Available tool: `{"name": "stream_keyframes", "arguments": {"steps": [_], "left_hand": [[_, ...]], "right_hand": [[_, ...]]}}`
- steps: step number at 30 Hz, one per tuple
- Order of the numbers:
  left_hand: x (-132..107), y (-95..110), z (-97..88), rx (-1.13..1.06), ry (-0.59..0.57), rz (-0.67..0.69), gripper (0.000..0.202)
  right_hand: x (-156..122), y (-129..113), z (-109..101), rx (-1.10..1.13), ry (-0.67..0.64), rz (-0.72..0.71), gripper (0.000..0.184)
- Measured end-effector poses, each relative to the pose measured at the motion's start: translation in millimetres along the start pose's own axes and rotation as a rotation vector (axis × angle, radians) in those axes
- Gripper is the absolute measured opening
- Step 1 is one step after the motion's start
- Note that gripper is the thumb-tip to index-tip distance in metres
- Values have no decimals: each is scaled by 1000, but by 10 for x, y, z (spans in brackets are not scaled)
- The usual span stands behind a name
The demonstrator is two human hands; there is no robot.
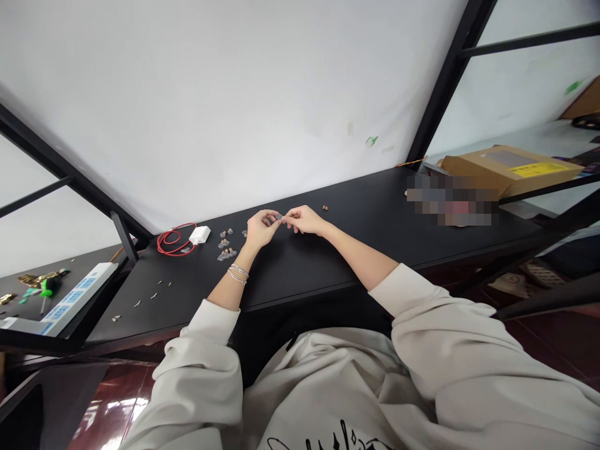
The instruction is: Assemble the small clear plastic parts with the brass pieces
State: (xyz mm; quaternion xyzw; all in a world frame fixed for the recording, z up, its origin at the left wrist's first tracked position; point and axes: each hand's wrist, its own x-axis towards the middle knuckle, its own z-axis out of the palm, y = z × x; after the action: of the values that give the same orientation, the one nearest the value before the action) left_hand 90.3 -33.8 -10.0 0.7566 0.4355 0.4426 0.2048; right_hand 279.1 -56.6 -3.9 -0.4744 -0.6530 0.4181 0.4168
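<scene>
Between the counter's (pixel 300 275) front and back edges, the person's left hand (pixel 259 229) is clamping its grip on a small greyish piece (pixel 279 217). The right hand (pixel 304 220) is holding its fingertips close together at that piece; whether its grip is clamping anything, one cannot tell. Clear pieces (pixel 221 257) are lying to the left, a red cable (pixel 160 242) and white adapter (pixel 200 235) are resting toward the back left corner, and brown bits (pixel 325 207) are sitting near the back edge.

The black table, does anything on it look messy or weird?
A little: tiny bits lie scattered toward the left end of the black table, while the clear pieces sit grouped. A patch at right is blurred into squares.
</scene>
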Motion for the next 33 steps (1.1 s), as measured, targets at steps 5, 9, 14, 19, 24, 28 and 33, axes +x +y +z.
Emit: {"name": "stream_keyframes", "arguments": {"steps": [5,9,14,19,24,28,33], "left_hand": [[1,1,-3,-28,-7,-25,26],[-2,7,-8,-48,-1,-33,28],[-4,13,-3,-65,-3,-43,28],[-7,12,7,-68,-8,-44,31],[-7,-16,12,-63,-19,-43,28],[-3,-31,13,-58,-47,-42,27],[12,10,-16,1,-8,-43,23]], "right_hand": [[16,20,-5,-1,5,-4,21],[12,15,-8,4,8,-13,20],[-1,-1,-8,-2,12,-8,20],[25,38,-6,-6,15,-11,21],[22,33,-1,19,11,-21,11],[6,12,13,15,9,-19,11],[74,58,-82,-10,199,1,18]]}}
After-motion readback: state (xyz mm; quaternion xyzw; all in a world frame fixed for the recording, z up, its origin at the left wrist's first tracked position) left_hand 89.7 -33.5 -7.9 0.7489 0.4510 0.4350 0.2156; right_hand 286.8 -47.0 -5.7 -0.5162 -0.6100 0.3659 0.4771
